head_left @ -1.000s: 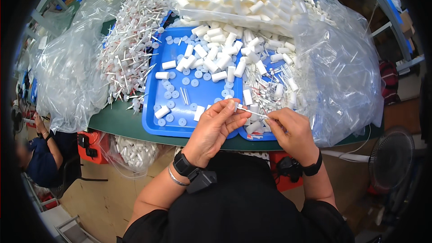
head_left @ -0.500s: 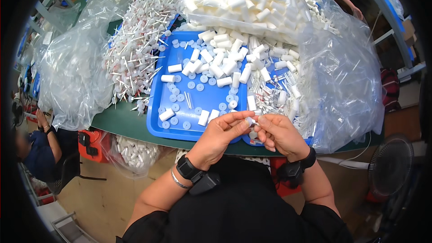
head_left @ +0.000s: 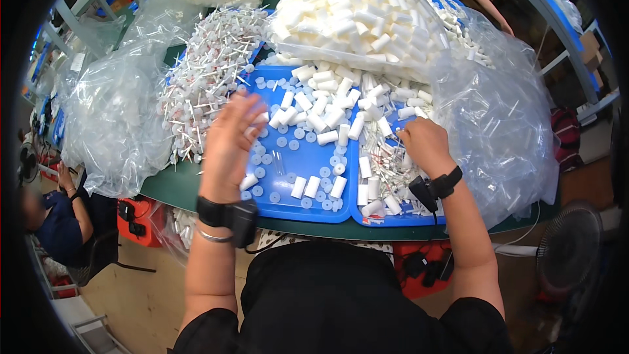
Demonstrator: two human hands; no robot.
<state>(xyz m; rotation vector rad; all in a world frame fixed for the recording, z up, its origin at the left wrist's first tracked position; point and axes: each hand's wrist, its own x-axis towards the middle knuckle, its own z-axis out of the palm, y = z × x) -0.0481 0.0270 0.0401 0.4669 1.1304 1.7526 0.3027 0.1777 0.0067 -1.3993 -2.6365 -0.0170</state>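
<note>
My left hand (head_left: 227, 147) is raised over the left side of the blue tray (head_left: 275, 208), beside the heap of white sticks with round pale caps (head_left: 211, 59). Motion smears its fingers, which look stretched apart with nothing visible in them. My right hand (head_left: 426, 145) is over the right-hand blue tray (head_left: 386, 221), fingers bent together at the pile of thin white sticks (head_left: 386, 147). What its fingertips pinch, if anything, is hidden. White foam cylinders (head_left: 316, 120) and pale round discs (head_left: 293, 145) lie scattered in the left tray.
A large clear bag of white cylinders (head_left: 357, 16) bulges at the back. Crumpled plastic bags lie on the left (head_left: 111, 118) and right (head_left: 498, 111) of the green table (head_left: 177, 183). A fan (head_left: 569, 246) stands at right. Other people are at far left and far right.
My hands were together at the trays' front edge, pinching a small white piece. They have parted: the left moved left and up, the right moved forward to the sticks. A white cylinder now stands near the left tray's front right.
</note>
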